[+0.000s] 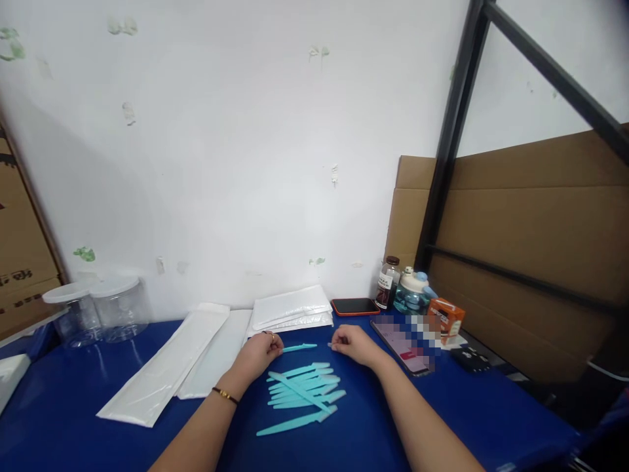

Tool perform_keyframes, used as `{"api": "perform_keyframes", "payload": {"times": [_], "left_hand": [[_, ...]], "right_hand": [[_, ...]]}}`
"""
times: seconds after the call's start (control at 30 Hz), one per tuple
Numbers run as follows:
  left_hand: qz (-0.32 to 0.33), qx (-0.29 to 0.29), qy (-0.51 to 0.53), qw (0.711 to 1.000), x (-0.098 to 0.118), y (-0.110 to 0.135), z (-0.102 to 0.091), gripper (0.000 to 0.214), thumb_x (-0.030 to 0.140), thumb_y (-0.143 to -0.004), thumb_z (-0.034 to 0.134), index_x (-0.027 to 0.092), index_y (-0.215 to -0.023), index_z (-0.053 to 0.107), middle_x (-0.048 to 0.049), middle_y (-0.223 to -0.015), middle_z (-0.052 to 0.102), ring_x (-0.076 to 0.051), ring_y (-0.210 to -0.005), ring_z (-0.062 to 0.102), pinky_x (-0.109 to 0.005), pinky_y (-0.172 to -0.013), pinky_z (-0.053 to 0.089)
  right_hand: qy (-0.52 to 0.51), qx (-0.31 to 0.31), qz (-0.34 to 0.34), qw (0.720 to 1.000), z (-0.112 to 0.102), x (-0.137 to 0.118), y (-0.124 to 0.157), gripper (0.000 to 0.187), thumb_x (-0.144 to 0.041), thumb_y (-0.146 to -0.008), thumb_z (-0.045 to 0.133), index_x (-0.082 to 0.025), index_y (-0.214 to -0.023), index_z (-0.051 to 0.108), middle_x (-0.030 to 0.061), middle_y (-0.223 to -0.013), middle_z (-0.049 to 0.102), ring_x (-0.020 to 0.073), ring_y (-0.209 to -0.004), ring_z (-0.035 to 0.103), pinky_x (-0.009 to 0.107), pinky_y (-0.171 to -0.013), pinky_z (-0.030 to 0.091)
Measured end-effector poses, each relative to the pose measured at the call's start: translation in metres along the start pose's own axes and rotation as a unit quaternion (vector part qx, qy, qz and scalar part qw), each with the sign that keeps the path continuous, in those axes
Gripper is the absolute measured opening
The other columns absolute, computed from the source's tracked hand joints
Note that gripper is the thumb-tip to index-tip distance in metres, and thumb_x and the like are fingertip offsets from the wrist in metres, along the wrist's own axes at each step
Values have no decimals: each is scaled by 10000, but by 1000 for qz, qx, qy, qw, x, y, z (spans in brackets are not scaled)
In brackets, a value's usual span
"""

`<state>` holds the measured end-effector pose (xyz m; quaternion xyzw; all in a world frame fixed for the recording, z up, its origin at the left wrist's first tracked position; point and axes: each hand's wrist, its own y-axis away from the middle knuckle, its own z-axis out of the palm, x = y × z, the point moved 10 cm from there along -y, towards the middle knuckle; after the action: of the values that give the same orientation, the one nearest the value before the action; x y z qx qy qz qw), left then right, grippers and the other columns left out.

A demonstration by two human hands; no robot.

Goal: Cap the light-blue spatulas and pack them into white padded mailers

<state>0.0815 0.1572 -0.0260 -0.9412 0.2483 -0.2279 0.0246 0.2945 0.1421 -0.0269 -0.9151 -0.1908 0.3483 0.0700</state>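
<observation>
My left hand (259, 354) is closed on the handle end of a turquoise eyebrow razor (301, 347), which points right over the blue table. Across from it, my right hand (354, 343) pinches a small translucent piece (330, 345), perhaps a blade cover; it is too small to be sure. A gap separates this piece from the razor's tip. Just below both hands lies a loose pile of several similar razors (301, 388), most with their blade ends to the right and one crossing over the others. A single razor (289, 427) lies nearest to me.
White padded mailers (162, 367) lie at left, with more stacked mailers (292, 307) by the wall. Clear lidded jars (120, 311) stand far left. At right are phones (356, 306), a brown-capped bottle (387, 285), a blue water bottle (411, 295) and an orange box (445, 321).
</observation>
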Motion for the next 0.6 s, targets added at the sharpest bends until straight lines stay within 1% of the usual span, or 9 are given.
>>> {"api": "perform_keyframes", "payload": {"times": [0.07, 0.1, 0.13, 0.2, 0.27, 0.37, 0.47, 0.53, 0.6], "left_hand": [[-1, 10, 7, 1000, -6, 0, -4, 175, 256, -766, 499, 224, -829, 659, -11, -812, 639, -149, -739, 567, -231, -661, 388], [2, 20, 13, 1000, -7, 0, -6, 197, 261, -765, 504, 229, -878, 662, -18, -868, 643, -158, -788, 572, -239, -698, 398], [6, 37, 21, 999, -6, 0, -10, 221, 261, -762, 510, 230, -923, 659, -26, -926, 640, -166, -843, 571, -247, -741, 403], [9, 66, 37, 997, -2, 3, -17, 245, 262, -753, 523, 219, -960, 649, -37, -979, 630, -171, -893, 564, -254, -785, 404], [16, 58, 58, 997, 7, 6, -16, 211, 279, -751, 524, 209, -903, 654, -31, -927, 632, -160, -848, 566, -244, -753, 413], [32, 1, 86, 996, 24, 10, -3, 194, 340, -736, 543, 210, -818, 661, -7, -821, 623, -136, -738, 563, -219, -660, 409], [39, -32, 90, 995, 33, 11, 8, 212, 370, -702, 569, 201, -784, 667, -2, -788, 618, -125, -691, 557, -202, -609, 391], [31, -48, 87, 995, 33, 10, 14, 206, 356, -704, 552, 188, -750, 661, -2, -751, 619, -119, -661, 555, -196, -580, 376], [15, -59, 79, 995, 29, 8, 18, 199, 336, -707, 533, 178, -719, 653, -2, -708, 621, -117, -633, 552, -196, -554, 358]], "right_hand": [[0, -7, 47, 999, -12, 14, 6, 78, -222, -711, 644, -166, -735, 692, 20, -698, 620, 136, -622, 543, 219, -567, 399], [3, 0, 57, 998, -18, 16, 8, 96, -232, -699, 656, -169, -756, 700, 24, -714, 624, 142, -636, 548, 226, -577, 406], [4, 15, 59, 998, -23, 14, 9, 111, -239, -691, 665, -172, -771, 704, 29, -740, 623, 145, -653, 550, 231, -592, 412], [-1, 37, 31, 999, -27, 0, 10, 113, -244, -691, 670, -182, -777, 708, 32, -797, 608, 141, -681, 546, 232, -620, 419], [-25, 16, -17, 999, -14, -21, 9, 92, -238, -710, 655, -191, -767, 710, 25, -802, 589, 124, -671, 534, 216, -613, 414], [-45, -47, -60, 996, 16, -44, 9, 91, -222, -696, 670, -198, -773, 711, 9, -757, 576, 101, -620, 512, 191, -556, 389], [-37, -55, -47, 997, 31, -48, 7, 82, -200, -680, 673, -183, -758, 691, 5, -751, 576, 91, -598, 501, 180, -526, 375], [-39, -51, -22, 998, 33, -43, 6, 64, -192, -685, 659, -169, -744, 669, 4, -744, 580, 88, -596, 501, 176, -526, 379], [-38, -62, 3, 997, 36, -37, 4, 49, -194, -691, 649, -161, -728, 651, -1, -705, 582, 88, -578, 495, 175, -512, 372]]}}
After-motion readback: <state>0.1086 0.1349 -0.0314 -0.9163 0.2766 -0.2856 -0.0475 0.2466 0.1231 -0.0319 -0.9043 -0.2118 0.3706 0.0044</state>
